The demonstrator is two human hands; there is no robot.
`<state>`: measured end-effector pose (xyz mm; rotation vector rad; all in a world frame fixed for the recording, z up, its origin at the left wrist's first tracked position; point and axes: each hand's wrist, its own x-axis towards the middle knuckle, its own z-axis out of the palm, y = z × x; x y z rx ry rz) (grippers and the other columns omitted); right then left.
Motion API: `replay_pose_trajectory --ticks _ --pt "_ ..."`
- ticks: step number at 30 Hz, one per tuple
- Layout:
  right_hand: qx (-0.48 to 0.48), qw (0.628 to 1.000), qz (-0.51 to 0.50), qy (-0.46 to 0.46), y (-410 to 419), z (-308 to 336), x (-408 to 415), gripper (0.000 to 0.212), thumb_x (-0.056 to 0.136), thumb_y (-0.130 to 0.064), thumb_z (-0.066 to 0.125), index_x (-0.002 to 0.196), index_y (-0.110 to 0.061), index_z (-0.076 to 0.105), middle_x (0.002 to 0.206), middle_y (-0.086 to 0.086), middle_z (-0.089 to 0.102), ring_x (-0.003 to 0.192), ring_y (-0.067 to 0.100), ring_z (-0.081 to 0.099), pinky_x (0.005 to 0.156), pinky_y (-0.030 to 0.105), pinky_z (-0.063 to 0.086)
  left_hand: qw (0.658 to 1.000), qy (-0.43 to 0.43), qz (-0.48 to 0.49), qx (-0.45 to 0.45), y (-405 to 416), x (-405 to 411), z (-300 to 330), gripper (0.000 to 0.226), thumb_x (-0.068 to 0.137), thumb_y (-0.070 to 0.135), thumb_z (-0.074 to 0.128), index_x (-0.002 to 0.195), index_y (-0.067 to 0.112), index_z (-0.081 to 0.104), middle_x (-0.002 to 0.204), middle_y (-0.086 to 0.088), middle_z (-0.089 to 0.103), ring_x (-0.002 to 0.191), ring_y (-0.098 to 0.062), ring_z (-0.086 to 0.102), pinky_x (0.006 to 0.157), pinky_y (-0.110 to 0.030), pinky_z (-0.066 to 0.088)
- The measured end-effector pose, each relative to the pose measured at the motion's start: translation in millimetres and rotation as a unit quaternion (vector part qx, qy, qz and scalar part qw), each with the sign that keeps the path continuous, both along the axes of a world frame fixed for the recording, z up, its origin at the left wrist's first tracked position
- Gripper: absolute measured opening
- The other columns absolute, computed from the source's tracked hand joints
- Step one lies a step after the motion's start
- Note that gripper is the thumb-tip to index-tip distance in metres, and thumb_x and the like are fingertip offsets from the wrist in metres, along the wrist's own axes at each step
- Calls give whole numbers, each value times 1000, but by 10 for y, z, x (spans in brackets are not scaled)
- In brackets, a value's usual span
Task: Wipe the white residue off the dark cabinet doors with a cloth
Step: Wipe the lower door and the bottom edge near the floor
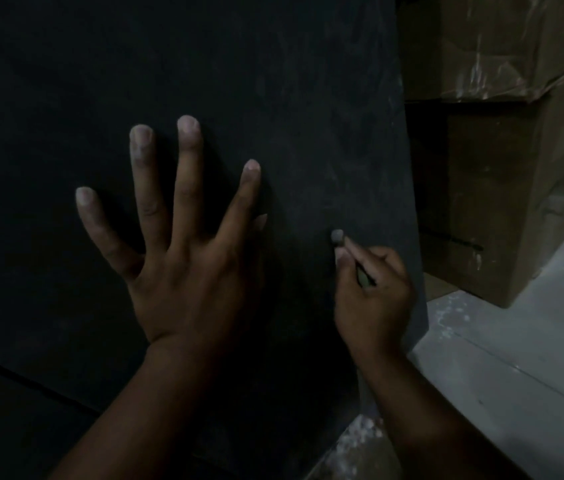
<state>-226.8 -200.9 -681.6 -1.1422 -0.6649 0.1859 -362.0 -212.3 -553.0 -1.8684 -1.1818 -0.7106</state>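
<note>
A dark cabinet door (273, 81) fills most of the view, with faint pale smears of residue (370, 109) on its right part. My left hand (183, 258) lies flat on the door with its fingers spread and straight. Lower right, near the door's right edge, my right hand (374, 299) is curled and pinches a small greyish wad (337, 236) against the door; whether the wad is a cloth cannot be told. A thin greenish piece (363, 277) shows between its thumb and fingers.
Brown cardboard boxes (502, 202) wrapped in clear film are stacked right of the door. A pale tiled floor (515, 358) runs along the right, with white crumbs (353, 441) at the door's foot. A seam (31, 382) crosses the dark surface at lower left.
</note>
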Motion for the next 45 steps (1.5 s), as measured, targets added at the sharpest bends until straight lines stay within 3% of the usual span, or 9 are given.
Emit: replay_pose_trajectory --ticks 8,14,17,21,30,36,38,42,45 --pt "83 982 42 -162 -164 -2 -301 10 92 -1 75 100 -3 80 84 8 64 72 17 62 63 30 50 1000 -22 1 20 -2 116 25 38 111 44 42 147 41 54 171 -11 23 157 -46 14 109 -82 24" --pt "39 998 -11 -46 79 141 72 20 85 8 78 103 -1 79 83 9 64 77 8 59 73 10 46 1000 -30 0 -6 -11 156 79 38 110 47 42 147 45 50 173 -7 19 159 -42 8 109 -80 26" --pt "66 996 -5 -51 138 324 35 18 89 3 77 106 -3 79 87 8 64 79 14 62 71 19 51 998 -49 0 -35 -3 173 108 41 109 55 38 149 51 42 175 1 11 160 -35 0 105 -81 31" --pt "100 980 50 -163 -51 174 -178 9 96 -6 70 98 -3 79 86 4 61 72 15 59 62 30 48 997 -63 0 -39 18 199 107 41 109 56 37 149 51 43 175 3 11 159 -25 -8 102 -82 33" --pt "52 998 -21 -40 221 331 201 20 87 5 78 105 -2 79 86 8 64 80 5 60 74 10 46 998 -56 -3 -24 28 268 120 38 109 49 43 147 47 49 174 -1 16 159 -30 -3 102 -83 30" --pt "97 984 17 -149 114 322 68 20 90 1 76 109 -4 79 90 7 64 81 13 63 70 24 52 999 -53 -5 -4 77 378 146 39 110 45 43 145 39 59 171 -6 23 157 -35 7 106 -83 25" --pt "62 993 1 -104 156 288 165 19 89 1 77 107 -5 79 89 7 65 84 2 63 73 14 48 999 -49 -3 -6 94 421 161 39 110 44 42 145 39 59 171 -6 22 158 -34 6 107 -83 25" --pt "-14 992 -40 121 346 324 454 17 93 -3 73 109 -3 78 97 13 69 83 -20 58 71 -2 40 999 -52 -1 -10 116 468 155 39 109 42 45 146 39 58 172 -5 19 159 -32 2 107 -83 25" --pt "-18 986 -55 158 417 402 453 16 94 -6 72 109 -2 78 99 11 67 81 -16 59 69 -1 40 998 -54 -6 -15 157 505 146 41 109 43 43 148 39 54 173 -3 15 159 -26 -7 108 -82 25"
